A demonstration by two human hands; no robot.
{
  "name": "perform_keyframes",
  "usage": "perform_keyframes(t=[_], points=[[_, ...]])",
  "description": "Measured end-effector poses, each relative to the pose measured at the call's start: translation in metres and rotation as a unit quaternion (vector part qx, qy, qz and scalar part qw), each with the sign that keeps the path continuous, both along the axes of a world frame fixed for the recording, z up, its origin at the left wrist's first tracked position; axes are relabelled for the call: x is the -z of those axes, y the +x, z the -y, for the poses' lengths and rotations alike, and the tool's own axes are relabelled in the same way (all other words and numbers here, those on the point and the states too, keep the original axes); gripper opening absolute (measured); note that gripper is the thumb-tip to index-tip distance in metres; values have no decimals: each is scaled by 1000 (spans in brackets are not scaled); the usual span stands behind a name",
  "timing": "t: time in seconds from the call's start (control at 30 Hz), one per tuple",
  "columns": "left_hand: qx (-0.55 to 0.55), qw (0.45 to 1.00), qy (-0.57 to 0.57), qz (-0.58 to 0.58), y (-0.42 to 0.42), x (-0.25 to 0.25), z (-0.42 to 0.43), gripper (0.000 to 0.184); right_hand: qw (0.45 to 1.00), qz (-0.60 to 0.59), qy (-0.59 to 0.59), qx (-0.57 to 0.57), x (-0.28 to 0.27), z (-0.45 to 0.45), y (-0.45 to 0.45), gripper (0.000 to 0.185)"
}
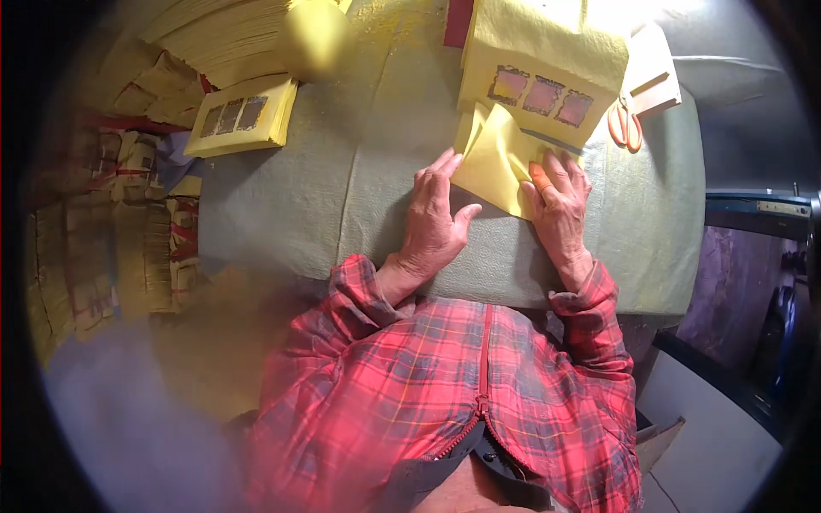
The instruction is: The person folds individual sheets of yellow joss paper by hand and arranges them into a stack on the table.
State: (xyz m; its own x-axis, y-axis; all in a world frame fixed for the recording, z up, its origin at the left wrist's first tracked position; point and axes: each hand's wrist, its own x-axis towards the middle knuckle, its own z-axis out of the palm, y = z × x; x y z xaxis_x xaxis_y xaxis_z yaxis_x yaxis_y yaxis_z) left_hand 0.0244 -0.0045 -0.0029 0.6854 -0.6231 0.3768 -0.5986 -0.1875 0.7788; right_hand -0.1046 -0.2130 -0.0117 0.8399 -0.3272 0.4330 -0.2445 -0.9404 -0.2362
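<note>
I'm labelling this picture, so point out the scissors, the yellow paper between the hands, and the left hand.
Scissors (626,126): head view, on the orange handles.
Yellow paper (494,164): head view, on its flap.
Left hand (433,214): head view, on its back.

From the left hand (436,214), nine o'clock has room over the flat grey-green cloth (299,201); a big yellow paper pile with pink boxes (590,60) blocks one o'clock.

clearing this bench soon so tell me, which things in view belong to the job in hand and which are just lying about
Likely in the job:
folded yellow paper, between left hand and right hand
printed yellow pile just beyond

Apparently just lying about:
scissors, unheld
pale block beside them
smaller printed stack, far left, perhaps related
</note>
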Motion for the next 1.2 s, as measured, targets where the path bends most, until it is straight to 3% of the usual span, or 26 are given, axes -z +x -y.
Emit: perform_keyframes(t=[0.23,0.5,0.63,0.8,0.9,1.07,1.2], points=[[44,998,-28,-21,15,-17,1,86,999,38,-2,-17,-6,-2,-5,31],[44,998,-16,-36,26,-4,6,44,999,40,-28,-14,-22,6,-12,30],[32,988,-36,-144,33,-27,-9,29,998,42,-35,-10,-18,10,-14,30],[-84,975,-28,-202,50,-47,-59,27,999,24,-36,-20,-14,7,-12,29],[-105,977,-35,-181,57,-62,-92,27,994,-28,-103,16,-9,5,-12,38],[-142,973,-112,-145,56,-92,-125,27,998,-1,-67,16,-29,-31,-3,54],[-145,969,-157,-120,54,-107,-131,26,993,-101,-9,-62,-6,-42,-4,68]])
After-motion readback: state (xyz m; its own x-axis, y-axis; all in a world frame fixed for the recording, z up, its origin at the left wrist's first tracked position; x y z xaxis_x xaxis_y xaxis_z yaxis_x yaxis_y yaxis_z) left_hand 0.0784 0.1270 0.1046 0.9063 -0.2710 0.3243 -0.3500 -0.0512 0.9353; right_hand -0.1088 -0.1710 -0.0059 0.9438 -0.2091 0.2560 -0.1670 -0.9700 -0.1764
